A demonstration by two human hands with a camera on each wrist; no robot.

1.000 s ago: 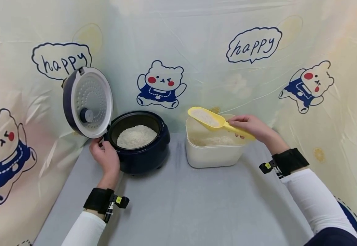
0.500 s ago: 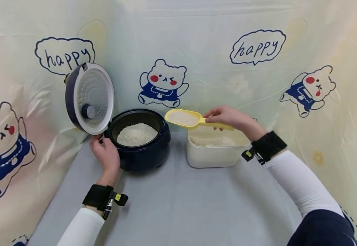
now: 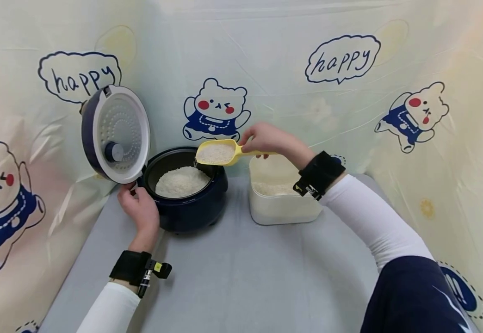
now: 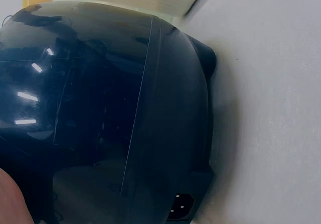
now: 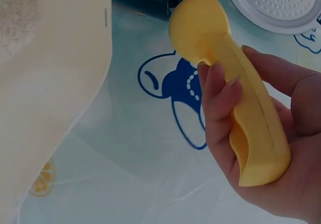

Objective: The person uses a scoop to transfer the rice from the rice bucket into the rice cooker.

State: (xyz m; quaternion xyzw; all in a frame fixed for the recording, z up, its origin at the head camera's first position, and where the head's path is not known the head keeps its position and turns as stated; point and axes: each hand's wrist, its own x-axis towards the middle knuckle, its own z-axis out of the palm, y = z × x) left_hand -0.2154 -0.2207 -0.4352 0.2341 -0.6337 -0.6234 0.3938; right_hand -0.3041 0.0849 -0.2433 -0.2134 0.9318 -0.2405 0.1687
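Grip, right: your right hand (image 3: 266, 138) was curled round the handle of the yellow scoop (image 3: 218, 153), fingers wrapped over it and thumb behind, as the right wrist view showed (image 5: 261, 148). The scoop's bowl, filled with white rice, hung over the right rim of the rice cooker (image 3: 185, 194).

Grip, left: your left hand (image 3: 139, 210) rested against the cooker's left side below the hinge, fingers bent against the dark body; how firmly it held could not be told.

Surface: a grey counter (image 3: 241, 277) carried everything. A pale printed sheet (image 3: 266, 69) with cartoon bears and "happy" speech bubbles walled it in at the back and on both sides.

Containers:
- Rice cooker, dark blue, standing left of centre. Its lid (image 3: 116, 134) stood open and upright on the left, with the white perforated inner face turned towards you. The inner pot held a mound of white rice (image 3: 181, 181).
- White tub (image 3: 283, 208), open-topped, just right of the cooker and apart from it. It held a layer of rice low inside.

Your white sleeves and black wrist straps showed on both arms.
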